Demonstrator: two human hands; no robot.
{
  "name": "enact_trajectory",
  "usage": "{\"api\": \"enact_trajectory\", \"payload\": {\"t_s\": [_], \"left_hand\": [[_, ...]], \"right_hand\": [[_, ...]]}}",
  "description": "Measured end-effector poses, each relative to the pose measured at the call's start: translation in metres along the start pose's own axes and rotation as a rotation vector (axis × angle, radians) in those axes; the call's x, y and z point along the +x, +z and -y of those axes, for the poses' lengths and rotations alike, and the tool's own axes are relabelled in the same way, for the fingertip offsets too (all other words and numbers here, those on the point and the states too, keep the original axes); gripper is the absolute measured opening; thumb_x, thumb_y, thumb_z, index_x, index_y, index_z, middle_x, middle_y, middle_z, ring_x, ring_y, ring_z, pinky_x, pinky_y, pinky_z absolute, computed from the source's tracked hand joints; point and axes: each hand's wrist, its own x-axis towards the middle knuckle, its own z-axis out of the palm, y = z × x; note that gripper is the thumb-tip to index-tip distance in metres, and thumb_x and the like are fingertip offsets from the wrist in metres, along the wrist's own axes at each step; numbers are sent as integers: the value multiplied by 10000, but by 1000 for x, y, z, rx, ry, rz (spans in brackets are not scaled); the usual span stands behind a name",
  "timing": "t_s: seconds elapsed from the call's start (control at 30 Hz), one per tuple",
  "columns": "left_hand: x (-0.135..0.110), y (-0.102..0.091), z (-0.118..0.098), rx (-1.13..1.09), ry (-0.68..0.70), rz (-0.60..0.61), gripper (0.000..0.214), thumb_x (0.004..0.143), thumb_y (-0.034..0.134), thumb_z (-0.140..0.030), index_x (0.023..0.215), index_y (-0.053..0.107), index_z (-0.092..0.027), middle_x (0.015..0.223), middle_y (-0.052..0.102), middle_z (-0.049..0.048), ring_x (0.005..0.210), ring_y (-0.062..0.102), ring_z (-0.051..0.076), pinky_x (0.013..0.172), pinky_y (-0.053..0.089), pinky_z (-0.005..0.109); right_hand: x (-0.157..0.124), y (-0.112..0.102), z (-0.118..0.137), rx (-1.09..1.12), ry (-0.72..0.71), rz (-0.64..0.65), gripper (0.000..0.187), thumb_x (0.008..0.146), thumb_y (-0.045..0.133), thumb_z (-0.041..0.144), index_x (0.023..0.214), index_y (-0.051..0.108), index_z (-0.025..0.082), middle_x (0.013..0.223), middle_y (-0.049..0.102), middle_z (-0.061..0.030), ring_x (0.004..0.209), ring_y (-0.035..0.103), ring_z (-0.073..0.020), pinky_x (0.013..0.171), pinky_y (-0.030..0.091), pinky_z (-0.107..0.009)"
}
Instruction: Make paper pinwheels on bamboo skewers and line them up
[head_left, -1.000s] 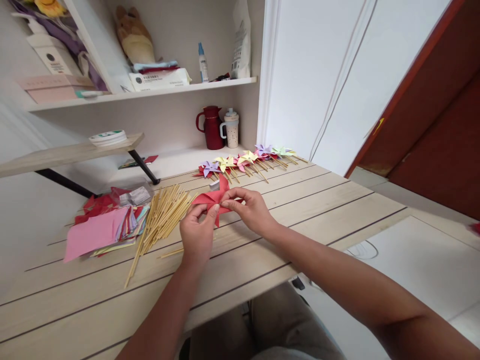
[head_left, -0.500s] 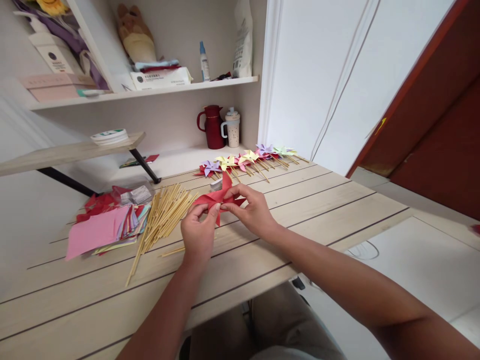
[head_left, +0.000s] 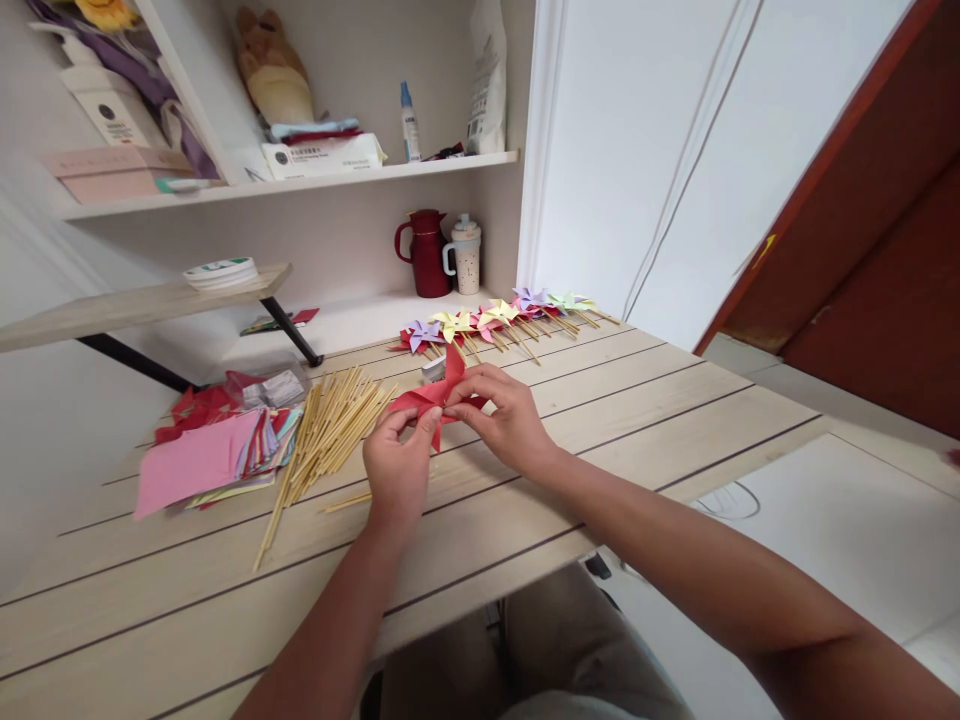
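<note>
Both my hands hold a piece of red folded paper [head_left: 427,399] just above the wooden table [head_left: 615,420]. My left hand [head_left: 397,462] pinches its near left part with thumb and fingers. My right hand [head_left: 504,417] pinches the paper's middle from the right, fingers curled over it. A bundle of thin wooden sticks [head_left: 324,430] lies just left of my hands, and one loose stick [head_left: 346,503] lies near my left wrist. A small roll of tape [head_left: 433,369] sits right behind the red paper.
A stack of coloured paper squares [head_left: 206,456] lies at the left. A row of finished paper pinwheels [head_left: 495,319] on sticks lies at the back. A red jug [head_left: 427,253] and a white cup [head_left: 463,256] stand on the low shelf behind. The table's front edge is close to my lap.
My right hand's fingers have shifted up and left over the red paper, folding one flap towards the middle. My left hand has kept its pinch and hardly moved.
</note>
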Motion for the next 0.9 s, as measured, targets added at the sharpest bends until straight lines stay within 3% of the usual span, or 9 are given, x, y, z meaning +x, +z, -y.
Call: {"api": "enact_trajectory", "payload": {"t_s": [0.53, 0.7, 0.9], "left_hand": [[-2, -1, -3, -73, -33, 66, 206, 749, 790, -383, 802, 781, -184, 758, 721, 19, 723, 621, 155, 700, 479, 273], [-2, -1, -4, -98, -55, 55, 212, 744, 795, -380, 814, 784, -181, 771, 733, 24, 723, 630, 154, 704, 491, 273], [-1, 2, -6, -149, -111, 52, 200, 714, 811, -347, 806, 781, -172, 762, 743, 26, 711, 653, 156, 673, 507, 261]], "right_hand": [[1, -3, -3, 76, 91, 37, 99, 834, 753, 152, 786, 707, 225, 926, 642, -22, 870, 615, -173, 805, 508, -328], [0, -3, 0, -148, -84, -80, 85, 842, 760, 170, 839, 702, 232, 990, 589, -46, 985, 600, -212, 880, 481, -386], [-3, -2, 3, -570, -201, -155, 73, 873, 757, 318, 889, 739, 249, 899, 539, -37, 885, 543, -221, 836, 382, -411]]}}
